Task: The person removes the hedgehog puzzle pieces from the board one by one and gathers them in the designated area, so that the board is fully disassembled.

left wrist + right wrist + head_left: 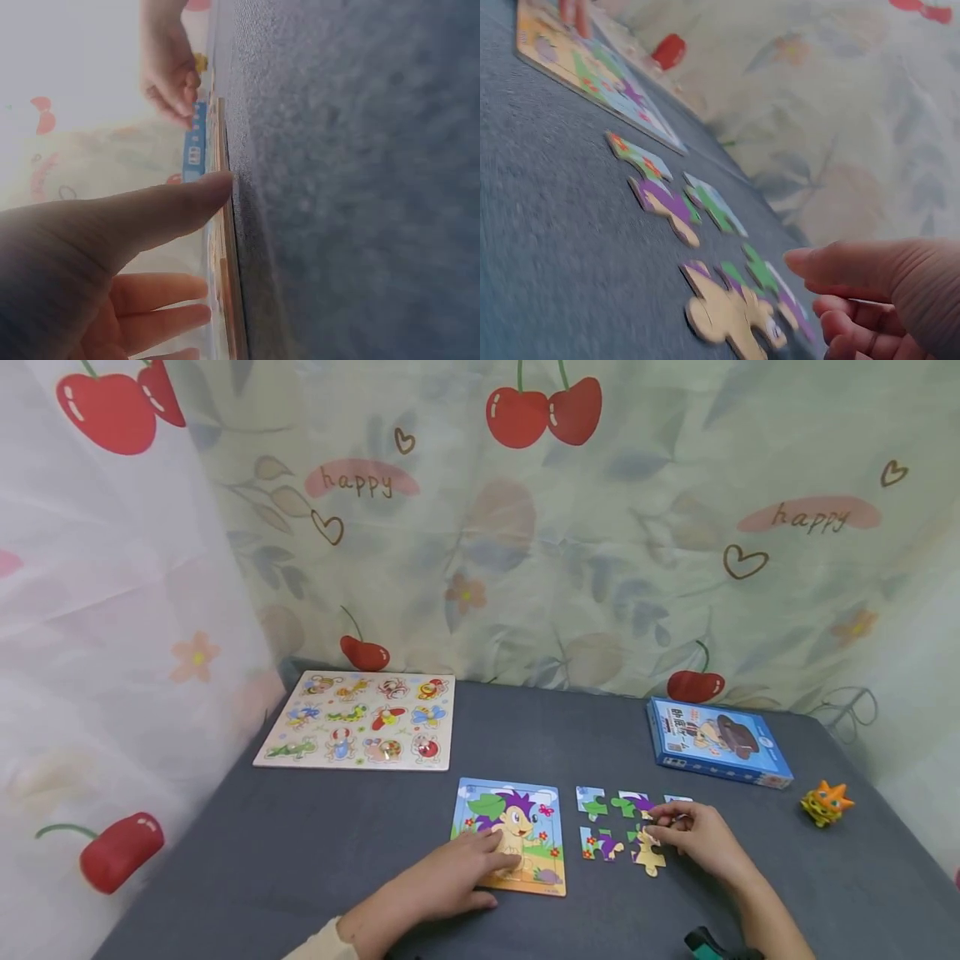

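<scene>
A hedgehog jigsaw puzzle board (525, 806) lies flat on the dark table. My left hand (461, 868) rests on its lower left part, fingers spread over the picture and thumb by the near edge. To the right of the board, loose jigsaw pieces lie in two rows. My right hand (697, 839) is over them, fingers loosely bent, with a beige body piece (648, 856) beside its fingertips. The right wrist view shows a gap between thumb (840, 264) and fingers, with no piece in it. The hand partly covers the piece at the far right (678, 798).
A wooden insect puzzle board (375, 762) lies at the back left. The blue box (716, 739) is at the back right, with a small orange-and-yellow toy figure (827, 804) nearer the right edge. A patterned curtain (555, 552) hangs behind the table (315, 860).
</scene>
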{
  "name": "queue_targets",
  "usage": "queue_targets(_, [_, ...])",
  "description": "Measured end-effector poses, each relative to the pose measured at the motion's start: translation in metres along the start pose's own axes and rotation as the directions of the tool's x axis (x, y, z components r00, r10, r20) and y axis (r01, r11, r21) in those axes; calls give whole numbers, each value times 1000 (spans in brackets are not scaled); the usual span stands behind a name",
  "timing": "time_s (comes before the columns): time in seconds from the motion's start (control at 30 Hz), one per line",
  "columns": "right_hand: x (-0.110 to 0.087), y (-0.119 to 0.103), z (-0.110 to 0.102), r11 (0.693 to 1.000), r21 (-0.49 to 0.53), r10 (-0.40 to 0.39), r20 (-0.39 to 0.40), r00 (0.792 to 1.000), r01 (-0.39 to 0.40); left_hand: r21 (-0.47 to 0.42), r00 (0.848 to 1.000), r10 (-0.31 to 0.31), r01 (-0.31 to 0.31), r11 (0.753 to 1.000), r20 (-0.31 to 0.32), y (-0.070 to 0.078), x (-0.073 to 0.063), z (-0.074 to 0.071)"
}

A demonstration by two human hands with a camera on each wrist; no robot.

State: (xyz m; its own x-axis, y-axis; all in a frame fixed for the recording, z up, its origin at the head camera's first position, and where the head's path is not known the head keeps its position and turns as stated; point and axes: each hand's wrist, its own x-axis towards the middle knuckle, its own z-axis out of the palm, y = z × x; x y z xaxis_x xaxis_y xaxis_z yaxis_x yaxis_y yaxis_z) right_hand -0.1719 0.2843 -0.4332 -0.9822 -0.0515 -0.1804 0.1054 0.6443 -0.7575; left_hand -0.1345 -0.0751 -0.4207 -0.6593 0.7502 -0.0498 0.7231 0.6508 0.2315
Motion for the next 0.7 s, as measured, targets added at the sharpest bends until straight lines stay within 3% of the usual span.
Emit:
queue_targets(0.1, [2,-11,3,998,5,-56,14,998,56,31,1000,16,-15,999,-24,2,5,1])
queue_targets(0.27, [7,-26,15,989,9,-150,62,987,150,42,1000,8,-8,999,-1,7,14,1])
queue_targets(0.57, [26,-45,44,971,3,-238,165,957,241,55,996,-76,74,996,40,14,22,1])
queue_targets(0.7, [33,-53,55,958,-3,-280,199,939,286,50,996,-85,83,995,41,15,24,2])
